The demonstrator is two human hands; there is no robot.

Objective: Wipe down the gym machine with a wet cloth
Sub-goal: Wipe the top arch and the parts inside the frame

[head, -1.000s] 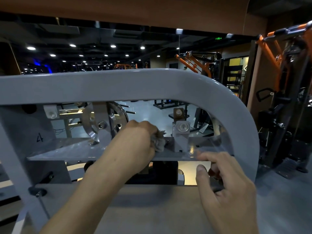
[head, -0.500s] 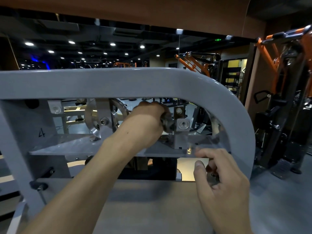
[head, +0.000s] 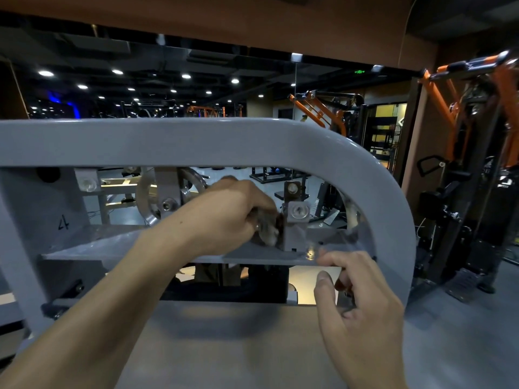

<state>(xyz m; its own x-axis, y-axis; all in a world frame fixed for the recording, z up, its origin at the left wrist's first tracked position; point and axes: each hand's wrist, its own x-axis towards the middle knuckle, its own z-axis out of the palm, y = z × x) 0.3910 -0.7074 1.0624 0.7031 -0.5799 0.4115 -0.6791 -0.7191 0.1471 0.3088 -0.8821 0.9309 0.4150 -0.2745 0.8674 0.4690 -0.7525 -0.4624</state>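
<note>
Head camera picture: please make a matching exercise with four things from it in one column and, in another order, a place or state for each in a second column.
Things:
1. cloth
2. left hand
3. right hand
4. pulley wheel

Places or states:
A. by the shelf's front edge, cloth-free
B. left of the hand that wipes
C. bunched against the grey bracket
D. grips the cloth, inside the frame

Pairs: 1-C, 2-D, 3-A, 4-B

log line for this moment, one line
left hand grips cloth | cloth against bracket on shelf | right hand at shelf edge
</note>
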